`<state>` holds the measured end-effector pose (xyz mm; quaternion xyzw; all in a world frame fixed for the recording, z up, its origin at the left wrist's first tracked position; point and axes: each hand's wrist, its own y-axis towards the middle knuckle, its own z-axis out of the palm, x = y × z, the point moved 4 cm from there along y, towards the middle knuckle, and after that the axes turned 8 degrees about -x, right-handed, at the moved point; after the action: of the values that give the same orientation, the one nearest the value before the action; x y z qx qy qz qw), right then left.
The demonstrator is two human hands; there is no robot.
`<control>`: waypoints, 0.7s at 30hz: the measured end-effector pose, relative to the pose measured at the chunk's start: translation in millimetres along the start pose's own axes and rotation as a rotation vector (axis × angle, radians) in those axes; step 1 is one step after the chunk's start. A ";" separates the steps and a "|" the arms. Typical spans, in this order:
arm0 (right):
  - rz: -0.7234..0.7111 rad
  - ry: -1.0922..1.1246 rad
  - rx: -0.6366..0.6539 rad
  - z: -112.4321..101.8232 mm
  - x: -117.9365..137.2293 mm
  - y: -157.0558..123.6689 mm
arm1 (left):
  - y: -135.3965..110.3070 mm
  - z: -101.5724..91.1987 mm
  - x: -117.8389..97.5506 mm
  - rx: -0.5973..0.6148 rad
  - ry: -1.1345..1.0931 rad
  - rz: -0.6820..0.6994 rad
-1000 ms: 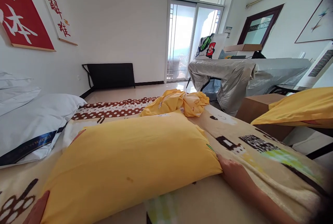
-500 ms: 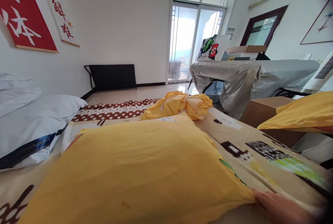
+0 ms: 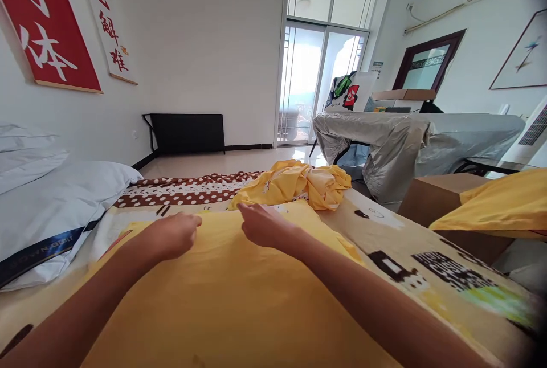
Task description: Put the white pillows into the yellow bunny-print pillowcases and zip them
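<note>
yellow pillow (image 3: 239,311) lies below left hand (image 3: 178,234) and right hand (image 3: 265,227), both near its far edge, curled; pinch indeterminable.

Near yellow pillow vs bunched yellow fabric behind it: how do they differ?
The yellow pillow is spread out and fairly smooth; the bunched yellow fabric is crumpled. The pillow looks larger and nearer; the fabric lies beyond its far edge. Both are yellow, on the patterned blanket.

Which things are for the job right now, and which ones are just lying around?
For the job:
- yellow pillow, with the left hand and right hand near its far edge

Just lying around, it seems:
- white pillow
- cardboard box
- printed bag
</note>
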<state>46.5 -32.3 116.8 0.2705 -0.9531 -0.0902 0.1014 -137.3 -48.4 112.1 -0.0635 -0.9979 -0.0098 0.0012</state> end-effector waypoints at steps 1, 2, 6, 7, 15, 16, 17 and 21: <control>0.001 -0.002 0.053 13.8 7.5 25.2 | 24.8 -0.9 -11.5 0.013 0.006 0.012; 0.001 -0.005 0.088 28.5 11.1 46.3 | 47.3 1.1 -21.2 0.001 -0.006 0.031; -0.025 0.039 0.171 86.9 -6.7 88.5 | 102.4 48.6 -25.9 0.038 -0.080 0.049; -0.042 0.070 0.186 98.1 -16.1 91.2 | 107.8 63.6 -19.7 0.044 -0.111 0.055; 0.009 0.259 0.302 115.8 -105.4 89.2 | 110.4 108.0 75.5 0.142 -0.371 -0.021; 0.036 0.274 0.307 114.7 -118.8 86.7 | 109.5 109.1 88.5 0.152 -0.409 -0.052; 0.062 0.288 0.308 113.9 -132.7 83.8 | 108.3 110.2 100.4 0.157 -0.439 -0.080; 0.181 0.391 0.313 115.6 -185.6 68.8 | 102.3 114.2 129.4 0.216 -0.539 -0.169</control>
<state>138.9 137.9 -5.8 0.2088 -0.9381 0.1216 0.2483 -252.8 71.7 0.4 0.0199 -0.9593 0.1136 -0.2578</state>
